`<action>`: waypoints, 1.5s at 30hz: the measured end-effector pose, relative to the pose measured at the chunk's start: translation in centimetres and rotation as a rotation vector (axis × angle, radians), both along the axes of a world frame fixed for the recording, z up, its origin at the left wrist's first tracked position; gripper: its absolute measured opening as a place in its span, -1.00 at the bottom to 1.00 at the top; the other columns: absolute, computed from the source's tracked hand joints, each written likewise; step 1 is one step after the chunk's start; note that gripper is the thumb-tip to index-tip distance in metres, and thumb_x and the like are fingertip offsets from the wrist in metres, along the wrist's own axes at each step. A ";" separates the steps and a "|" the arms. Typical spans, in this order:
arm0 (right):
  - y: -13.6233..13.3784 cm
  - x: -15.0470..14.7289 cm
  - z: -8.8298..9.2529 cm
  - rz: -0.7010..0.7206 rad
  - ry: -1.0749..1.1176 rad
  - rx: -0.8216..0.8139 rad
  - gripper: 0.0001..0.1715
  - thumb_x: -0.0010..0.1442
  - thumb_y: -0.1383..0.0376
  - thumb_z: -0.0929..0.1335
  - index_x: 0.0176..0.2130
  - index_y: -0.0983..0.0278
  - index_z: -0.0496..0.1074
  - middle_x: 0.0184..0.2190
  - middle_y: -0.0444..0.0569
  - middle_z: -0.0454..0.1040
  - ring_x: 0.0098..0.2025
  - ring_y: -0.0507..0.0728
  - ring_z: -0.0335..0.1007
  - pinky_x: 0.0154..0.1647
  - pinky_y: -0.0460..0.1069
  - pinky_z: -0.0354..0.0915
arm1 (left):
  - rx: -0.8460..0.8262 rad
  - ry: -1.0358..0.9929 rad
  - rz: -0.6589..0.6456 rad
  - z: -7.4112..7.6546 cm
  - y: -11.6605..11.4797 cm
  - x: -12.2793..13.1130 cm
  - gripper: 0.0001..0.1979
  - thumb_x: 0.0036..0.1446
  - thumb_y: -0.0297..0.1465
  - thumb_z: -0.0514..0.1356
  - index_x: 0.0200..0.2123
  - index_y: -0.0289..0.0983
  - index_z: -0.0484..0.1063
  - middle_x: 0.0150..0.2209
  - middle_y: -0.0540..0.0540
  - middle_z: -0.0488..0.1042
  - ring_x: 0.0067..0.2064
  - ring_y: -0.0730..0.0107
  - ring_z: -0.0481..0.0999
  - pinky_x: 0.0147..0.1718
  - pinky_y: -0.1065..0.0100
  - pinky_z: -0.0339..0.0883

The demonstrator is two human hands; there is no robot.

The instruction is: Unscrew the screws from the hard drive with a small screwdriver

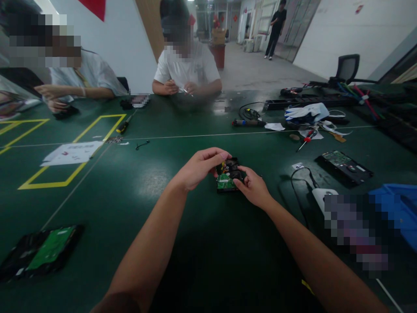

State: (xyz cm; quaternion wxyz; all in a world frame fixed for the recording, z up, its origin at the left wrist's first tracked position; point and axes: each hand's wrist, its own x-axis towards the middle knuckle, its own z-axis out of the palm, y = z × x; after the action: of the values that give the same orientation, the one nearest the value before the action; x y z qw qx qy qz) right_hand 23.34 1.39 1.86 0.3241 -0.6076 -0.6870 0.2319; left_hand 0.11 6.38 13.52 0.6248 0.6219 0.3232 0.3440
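Had the left hand [203, 167] over the left edge of a hard drive [225, 184], thumb and forefinger close together; could not make out whether pinching anything there. Rested the right hand [256, 186] at the drive's right side, thumb and forefinger narrowly apart against it; could not tell whether actually gripping. Had the drive on the green table [114, 200], straight ahead, green circuit board nearer, dark parts farther off. Noticed a second drive [347, 168] to the right, near a partly blurred white device [321, 194] with a dark cable, and a blue bin [399, 202] beside it. Saw a third drive [54, 248] at the lower left, green board upward. Farther across, spotted a red-handled screwdriver [307, 140] near white-and-blue gloves [306, 113] and a dark cylindrical tool [249, 123]; leftward, a yellow-and-black screwdriver [123, 126] near white paper [73, 153] over a yellow tape outline [42, 187]. Faced a person in a white shirt [189, 67], with another person [93, 71] to the left.
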 end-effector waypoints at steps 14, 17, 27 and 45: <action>0.0 0.0 0.0 -0.026 -0.013 -0.006 -0.38 0.32 0.04 0.36 0.25 0.25 0.36 -0.38 -0.10 0.49 -0.44 0.10 0.38 -0.37 0.01 0.23 | -0.071 -0.030 0.071 0.3 -0.3 0.3 -0.75 0.22 -0.21 0.29 -0.24 -0.27 0.41 -0.18 -0.17 0.60 -0.18 0.31 0.54 -0.34 0.34 0.36; -0.1 0.0 0.0 -0.040 -0.020 -0.018 -0.36 0.31 0.05 0.38 0.27 0.24 0.34 -0.42 -0.14 0.47 -0.44 0.10 0.38 -0.37 0.00 0.21 | -0.009 0.007 0.091 0.5 -0.2 0.1 -0.80 0.22 -0.24 0.26 -0.27 -0.28 0.50 -0.15 -0.15 0.57 -0.16 0.33 0.49 -0.32 0.35 0.32; -0.1 -0.1 0.3 -0.047 -0.012 -0.047 -0.22 0.30 0.04 0.38 0.36 0.32 0.25 -0.36 -0.06 0.52 -0.41 0.11 0.41 -0.34 0.02 0.25 | -0.008 0.021 0.066 0.6 -0.2 -0.1 -0.80 0.21 -0.28 0.24 -0.18 -0.26 0.54 -0.16 -0.13 0.53 -0.18 0.32 0.46 -0.43 0.39 0.31; 0.0 -0.1 0.1 -0.048 -0.037 0.040 -0.34 0.28 0.05 0.40 0.28 0.25 0.40 -0.10 0.11 0.55 -0.18 0.23 0.48 -0.15 0.13 0.39 | -0.049 -0.028 0.035 0.8 -0.2 0.0 -0.79 0.20 -0.35 0.16 -0.19 -0.29 0.56 -0.18 -0.17 0.53 -0.19 0.31 0.48 -0.48 0.42 0.31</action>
State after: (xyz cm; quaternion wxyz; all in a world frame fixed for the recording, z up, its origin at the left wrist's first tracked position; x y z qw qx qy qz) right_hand 23.27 1.41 1.91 0.3290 -0.6216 -0.6824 0.1991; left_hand 0.08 6.17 14.27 0.6384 0.5958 0.3336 0.3554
